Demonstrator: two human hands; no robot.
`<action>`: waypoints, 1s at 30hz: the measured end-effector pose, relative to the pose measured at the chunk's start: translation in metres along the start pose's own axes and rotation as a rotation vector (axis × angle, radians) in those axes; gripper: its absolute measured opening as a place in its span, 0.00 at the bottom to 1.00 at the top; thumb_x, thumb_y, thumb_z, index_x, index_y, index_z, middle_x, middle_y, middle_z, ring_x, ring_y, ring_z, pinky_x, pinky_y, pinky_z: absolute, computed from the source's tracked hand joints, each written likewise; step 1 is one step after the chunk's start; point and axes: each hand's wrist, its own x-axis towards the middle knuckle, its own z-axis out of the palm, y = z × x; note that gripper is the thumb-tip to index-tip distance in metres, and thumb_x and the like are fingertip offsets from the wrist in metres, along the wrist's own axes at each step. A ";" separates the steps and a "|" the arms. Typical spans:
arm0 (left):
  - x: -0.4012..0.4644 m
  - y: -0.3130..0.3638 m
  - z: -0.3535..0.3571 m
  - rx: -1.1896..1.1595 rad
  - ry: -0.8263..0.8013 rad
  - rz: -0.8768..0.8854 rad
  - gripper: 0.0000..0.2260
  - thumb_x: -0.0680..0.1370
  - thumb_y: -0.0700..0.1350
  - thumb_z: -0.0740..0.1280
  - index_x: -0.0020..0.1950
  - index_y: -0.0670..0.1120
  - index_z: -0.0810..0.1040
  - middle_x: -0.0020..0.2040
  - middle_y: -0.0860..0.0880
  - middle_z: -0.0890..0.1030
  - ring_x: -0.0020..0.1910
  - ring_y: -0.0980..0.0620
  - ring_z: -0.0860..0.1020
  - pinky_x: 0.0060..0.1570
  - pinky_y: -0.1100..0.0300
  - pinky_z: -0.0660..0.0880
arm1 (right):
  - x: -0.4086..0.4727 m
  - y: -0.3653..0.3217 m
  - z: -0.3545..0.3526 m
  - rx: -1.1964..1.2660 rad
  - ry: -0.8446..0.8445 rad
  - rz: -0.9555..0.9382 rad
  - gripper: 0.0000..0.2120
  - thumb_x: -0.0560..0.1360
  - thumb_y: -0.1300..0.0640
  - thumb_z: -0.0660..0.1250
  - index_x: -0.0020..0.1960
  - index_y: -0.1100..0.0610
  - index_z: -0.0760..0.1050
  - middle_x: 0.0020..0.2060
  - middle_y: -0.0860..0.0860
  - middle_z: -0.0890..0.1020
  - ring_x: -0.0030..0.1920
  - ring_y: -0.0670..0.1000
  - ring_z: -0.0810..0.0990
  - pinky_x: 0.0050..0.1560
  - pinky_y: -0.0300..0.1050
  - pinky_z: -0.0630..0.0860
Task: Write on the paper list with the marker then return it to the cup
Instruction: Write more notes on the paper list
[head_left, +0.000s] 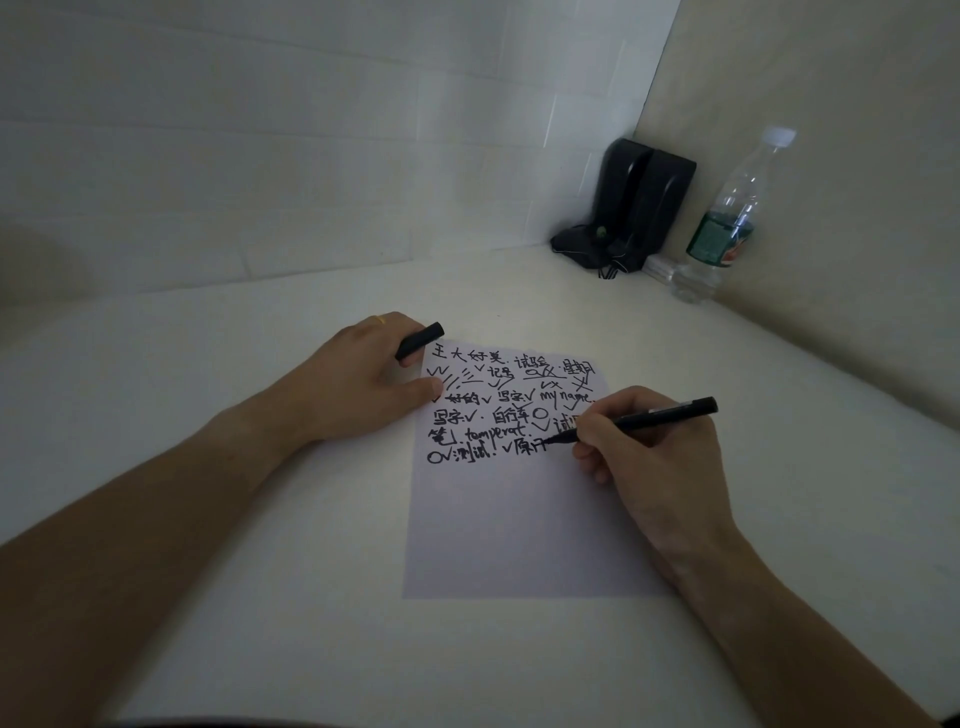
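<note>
A white sheet of paper (519, 519) lies on the pale table, its upper part filled with black handwriting and check marks. My right hand (649, 457) grips a black marker (660, 415) with its tip touching the paper at the end of the lowest written line. My left hand (358, 379) rests on the paper's top left corner, thumb pressing the sheet, and holds the black marker cap (420, 340) in its fingers. No cup is in view.
Two black speakers (639, 202) with cables stand in the far corner. A clear plastic water bottle (727, 223) with a green label stands beside them against the right wall. A small clear box (658, 267) lies at its foot.
</note>
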 end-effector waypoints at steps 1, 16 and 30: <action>0.000 0.000 0.000 0.003 0.001 0.001 0.18 0.78 0.54 0.70 0.64 0.47 0.76 0.57 0.51 0.79 0.56 0.49 0.76 0.56 0.54 0.72 | 0.000 0.000 0.000 0.003 0.001 0.000 0.03 0.68 0.60 0.73 0.36 0.54 0.82 0.29 0.54 0.87 0.29 0.49 0.83 0.36 0.46 0.78; 0.000 0.000 0.000 0.006 0.000 0.007 0.16 0.78 0.53 0.70 0.61 0.46 0.76 0.54 0.50 0.79 0.54 0.48 0.76 0.55 0.53 0.72 | -0.002 -0.002 0.000 0.006 -0.034 0.005 0.05 0.68 0.61 0.73 0.34 0.54 0.81 0.27 0.52 0.85 0.28 0.47 0.82 0.33 0.42 0.75; 0.000 -0.001 0.001 0.000 0.003 -0.003 0.17 0.78 0.54 0.70 0.62 0.46 0.76 0.55 0.50 0.79 0.53 0.48 0.77 0.54 0.53 0.73 | -0.001 0.001 0.000 0.017 0.046 0.025 0.04 0.67 0.58 0.73 0.34 0.54 0.81 0.26 0.52 0.85 0.28 0.48 0.81 0.34 0.46 0.76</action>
